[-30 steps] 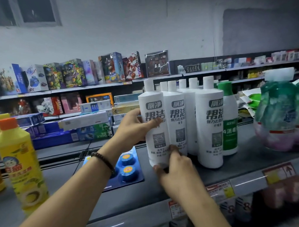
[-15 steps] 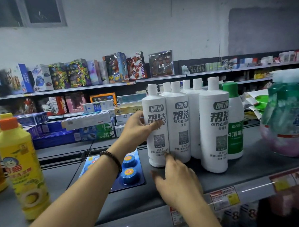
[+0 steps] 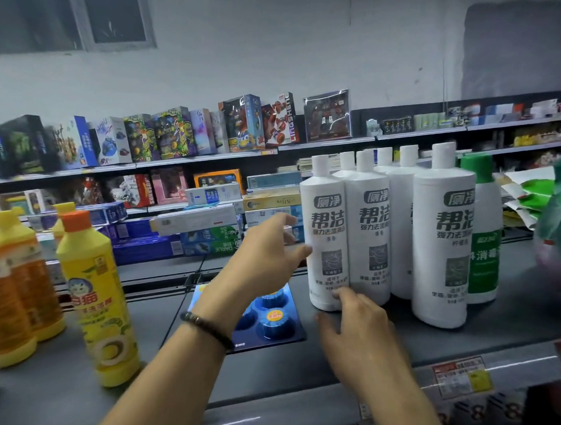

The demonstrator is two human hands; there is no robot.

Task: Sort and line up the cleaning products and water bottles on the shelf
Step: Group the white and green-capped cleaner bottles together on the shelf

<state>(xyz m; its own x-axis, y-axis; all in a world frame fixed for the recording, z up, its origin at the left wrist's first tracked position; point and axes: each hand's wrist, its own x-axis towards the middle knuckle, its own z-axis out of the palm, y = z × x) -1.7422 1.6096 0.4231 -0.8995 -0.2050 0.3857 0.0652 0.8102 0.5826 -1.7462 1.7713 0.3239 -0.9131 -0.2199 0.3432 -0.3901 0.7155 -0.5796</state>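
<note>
Both slack-fingered, left hand and right hand touch the white bottle behind shelf edge.

Head camera looks forward, slightly down, close to the shelf

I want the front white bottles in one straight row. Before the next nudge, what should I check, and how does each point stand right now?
1. Leftmost white bottle upright: ok.
2. It stands close beside the second white bottle: ok.
3. Front row straight: not ok; the right white bottle stands nearer the shelf edge.
4. Left hand free to grasp: ok; it is open beside the leftmost bottle.
5. Right hand placed to steady: ok; its fingertips are at that bottle's base.
6. Back white bottles lined up: cannot tell; mostly hidden.
</note>
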